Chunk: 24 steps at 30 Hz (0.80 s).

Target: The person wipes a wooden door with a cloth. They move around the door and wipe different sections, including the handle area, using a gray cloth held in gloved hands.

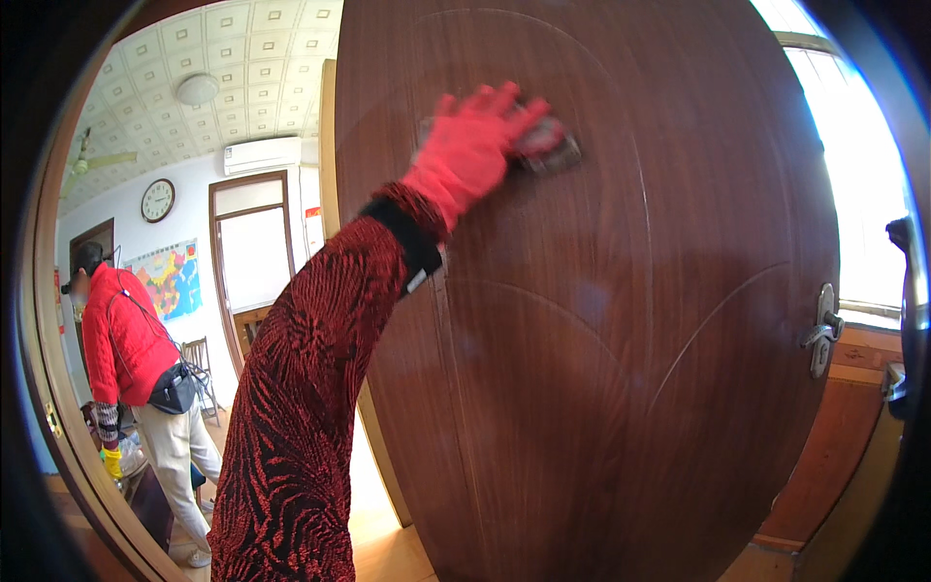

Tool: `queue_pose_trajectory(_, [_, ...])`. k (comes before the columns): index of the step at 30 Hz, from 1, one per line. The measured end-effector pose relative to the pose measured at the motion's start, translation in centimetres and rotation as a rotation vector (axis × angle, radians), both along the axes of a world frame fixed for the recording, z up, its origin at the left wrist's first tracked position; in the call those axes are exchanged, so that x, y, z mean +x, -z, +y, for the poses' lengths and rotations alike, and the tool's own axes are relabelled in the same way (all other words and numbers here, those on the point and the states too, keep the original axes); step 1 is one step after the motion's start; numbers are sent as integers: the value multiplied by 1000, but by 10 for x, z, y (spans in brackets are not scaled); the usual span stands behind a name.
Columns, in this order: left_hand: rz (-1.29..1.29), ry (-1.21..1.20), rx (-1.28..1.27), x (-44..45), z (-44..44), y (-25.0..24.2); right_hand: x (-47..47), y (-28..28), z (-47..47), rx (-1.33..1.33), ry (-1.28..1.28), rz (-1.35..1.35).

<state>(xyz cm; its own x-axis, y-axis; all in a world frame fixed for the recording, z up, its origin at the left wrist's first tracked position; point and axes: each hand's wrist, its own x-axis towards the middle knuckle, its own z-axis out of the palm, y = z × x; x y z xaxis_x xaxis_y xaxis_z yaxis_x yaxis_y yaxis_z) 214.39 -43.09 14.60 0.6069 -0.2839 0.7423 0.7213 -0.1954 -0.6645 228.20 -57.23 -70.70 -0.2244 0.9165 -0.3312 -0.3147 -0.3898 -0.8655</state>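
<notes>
In a red glove, my left hand is raised with its back toward me, against the upper part of a brown wood-grain door. Its fingers are spread over a dark grey cloth or pad, blurred and partly hidden under the hand, which lies against the door's surface. A black band circles the wrist over a red and black patterned sleeve. Curved grooves run across the door panel below the hand. My right hand is out of view.
The door's metal lever handle is at the right, near a bright window. Left of the door, a wooden door frame borders another room. A person in a red sweater bends there, near a wooden chair.
</notes>
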Motion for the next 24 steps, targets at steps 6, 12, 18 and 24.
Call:
queue_pose_trajectory(6, [-491,105,-245,-100,52,-46,8,-12,-6,37,-9,-29])
queue_pose_trajectory(12, [-554,134,-213,-122,68,10,9,-11,4,118,-199,60])
queue_pose_trajectory(18, [-186,4,-121,-66,12,116,-1,-20,-3,-87,-69,144])
queue_pose_trajectory(24, [276,-21,-132,-43,-18,184,12,-4,7,-179,-103,168])
